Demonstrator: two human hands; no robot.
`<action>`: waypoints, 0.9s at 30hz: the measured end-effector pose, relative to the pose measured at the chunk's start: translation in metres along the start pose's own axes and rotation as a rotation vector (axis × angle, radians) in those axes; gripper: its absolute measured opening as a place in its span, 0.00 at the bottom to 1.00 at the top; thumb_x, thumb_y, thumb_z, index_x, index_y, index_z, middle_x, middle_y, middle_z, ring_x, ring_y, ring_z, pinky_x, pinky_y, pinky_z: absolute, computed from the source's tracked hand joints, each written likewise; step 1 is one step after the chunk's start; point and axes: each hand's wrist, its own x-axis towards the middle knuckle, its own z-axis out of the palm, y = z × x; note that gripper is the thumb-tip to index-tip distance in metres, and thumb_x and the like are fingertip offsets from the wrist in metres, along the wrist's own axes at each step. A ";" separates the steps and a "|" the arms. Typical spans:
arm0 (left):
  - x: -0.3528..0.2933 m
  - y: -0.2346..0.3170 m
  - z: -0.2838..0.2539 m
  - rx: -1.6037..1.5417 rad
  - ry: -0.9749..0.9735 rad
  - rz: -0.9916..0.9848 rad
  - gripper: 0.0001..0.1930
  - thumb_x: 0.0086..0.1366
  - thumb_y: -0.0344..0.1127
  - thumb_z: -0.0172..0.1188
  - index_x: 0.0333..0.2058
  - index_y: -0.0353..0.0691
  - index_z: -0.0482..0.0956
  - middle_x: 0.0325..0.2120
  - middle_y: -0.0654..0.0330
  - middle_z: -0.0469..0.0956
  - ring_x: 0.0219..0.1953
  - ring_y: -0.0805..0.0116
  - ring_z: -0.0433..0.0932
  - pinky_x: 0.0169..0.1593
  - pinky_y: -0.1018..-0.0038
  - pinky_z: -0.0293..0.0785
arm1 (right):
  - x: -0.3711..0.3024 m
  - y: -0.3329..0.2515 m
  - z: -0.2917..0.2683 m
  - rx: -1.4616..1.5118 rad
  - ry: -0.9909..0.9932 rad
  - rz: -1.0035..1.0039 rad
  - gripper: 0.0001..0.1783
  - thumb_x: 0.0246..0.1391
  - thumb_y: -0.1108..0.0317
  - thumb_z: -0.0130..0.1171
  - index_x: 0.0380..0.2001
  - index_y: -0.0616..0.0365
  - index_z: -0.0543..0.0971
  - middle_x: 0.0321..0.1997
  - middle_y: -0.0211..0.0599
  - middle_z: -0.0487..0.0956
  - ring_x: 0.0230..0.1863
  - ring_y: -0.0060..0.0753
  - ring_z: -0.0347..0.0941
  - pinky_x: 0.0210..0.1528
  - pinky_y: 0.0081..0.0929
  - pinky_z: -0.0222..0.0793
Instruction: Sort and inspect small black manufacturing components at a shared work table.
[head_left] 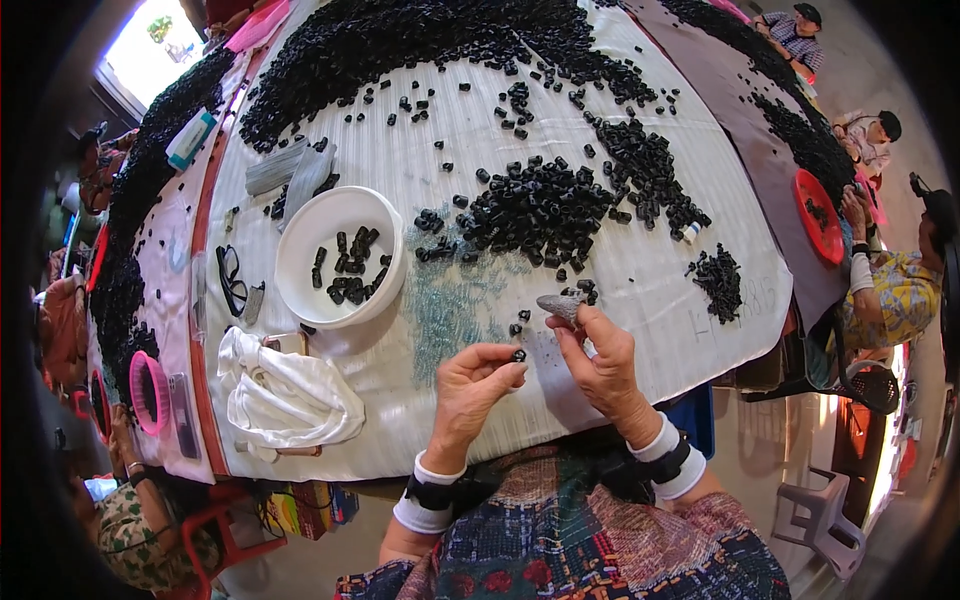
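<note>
My left hand (474, 392) pinches a small black cylindrical part (519, 355) between thumb and fingers. In my right hand (603, 362), just beside it, is a grey tapered tool (560, 305) that points to the left; its exact kind does not show. The two hands are close but apart, above the near edge of the white cloth. Beyond them lies a heap of black parts (540, 210), with a few loose ones near my fingertips. To the left, a white bowl (392, 275) holds several black parts.
Left of my hands lie a bundled white cloth (290, 395), eyeglasses (232, 282) and grey strips (300, 185). A large black pile (400, 40) covers the far side. A smaller heap (716, 284) sits right. People work at neighbouring tables; a grey stool (825, 515) stands right.
</note>
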 end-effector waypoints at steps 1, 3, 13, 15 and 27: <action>0.000 -0.001 -0.001 -0.025 0.000 0.014 0.08 0.56 0.22 0.60 0.36 0.34 0.76 0.28 0.60 0.79 0.28 0.74 0.79 0.34 0.80 0.77 | 0.001 0.002 -0.001 -0.002 -0.020 0.023 0.14 0.46 0.82 0.54 0.39 0.61 0.75 0.30 0.43 0.75 0.27 0.38 0.72 0.27 0.27 0.68; 0.000 -0.002 -0.004 -0.047 -0.006 0.003 0.08 0.56 0.22 0.59 0.36 0.34 0.76 0.29 0.60 0.79 0.28 0.73 0.79 0.35 0.79 0.77 | 0.004 0.005 0.001 -0.066 -0.051 -0.017 0.15 0.45 0.82 0.54 0.39 0.61 0.75 0.30 0.43 0.75 0.28 0.40 0.72 0.29 0.28 0.69; 0.002 -0.006 -0.009 -0.142 -0.034 0.018 0.08 0.57 0.23 0.59 0.37 0.34 0.75 0.31 0.59 0.78 0.28 0.72 0.78 0.35 0.77 0.78 | 0.017 0.018 0.022 -0.423 -0.178 -0.270 0.17 0.39 0.80 0.55 0.37 0.61 0.73 0.32 0.41 0.74 0.36 0.44 0.70 0.37 0.35 0.67; 0.003 -0.005 -0.008 -0.133 -0.036 0.023 0.08 0.57 0.23 0.59 0.37 0.34 0.75 0.31 0.59 0.78 0.28 0.72 0.78 0.35 0.77 0.78 | 0.020 0.023 0.025 -0.488 -0.180 -0.293 0.17 0.39 0.79 0.55 0.38 0.61 0.73 0.33 0.40 0.73 0.37 0.43 0.69 0.39 0.35 0.67; 0.001 -0.002 -0.004 -0.068 -0.024 0.032 0.09 0.57 0.23 0.60 0.38 0.31 0.76 0.28 0.60 0.79 0.28 0.74 0.78 0.34 0.80 0.76 | 0.012 -0.009 -0.001 -0.062 -0.216 -0.123 0.14 0.43 0.84 0.53 0.36 0.63 0.74 0.32 0.45 0.73 0.29 0.44 0.73 0.30 0.29 0.69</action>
